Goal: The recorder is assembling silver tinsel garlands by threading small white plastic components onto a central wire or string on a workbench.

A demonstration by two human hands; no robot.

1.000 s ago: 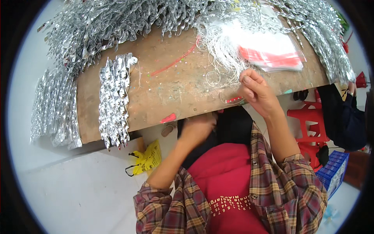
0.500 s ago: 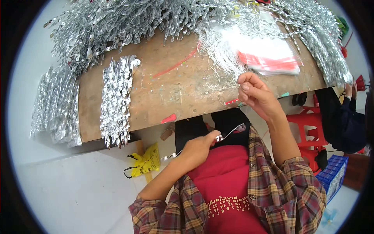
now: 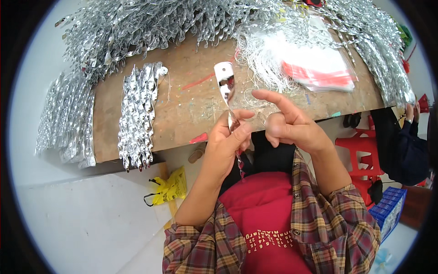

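My left hand (image 3: pixel 231 134) grips a twisted silver foil strip (image 3: pixel 224 82) at the near edge of the table. Its flat, rounded end has a small hole and stands up above my fingers, while the spiral tail hangs below the hand. Just to the right is my right hand (image 3: pixel 292 123), with the index finger stretched toward the strip and the thumb folded against the other curled fingers. Whatever those fingers hold, if anything, is too fine or hidden to make out. A bundle of white strings (image 3: pixel 269 64) lies on the table beyond my right hand.
The brown wooden table (image 3: pixel 196 100) carries a small bunch of silver spirals (image 3: pixel 139 112) at left, large silver heaps (image 3: pixel 150 27) behind, and clear bags with red edges (image 3: pixel 319 73). A yellow bag (image 3: pixel 171 187) is below left. A red stool (image 3: pixel 360 153) and another person (image 3: pixel 406 146) are at right.
My left hand has risen from my lap to the table edge, turning the foil strip's holed end upward. My right hand has dropped slightly, and its index finger now stretches out to the left.
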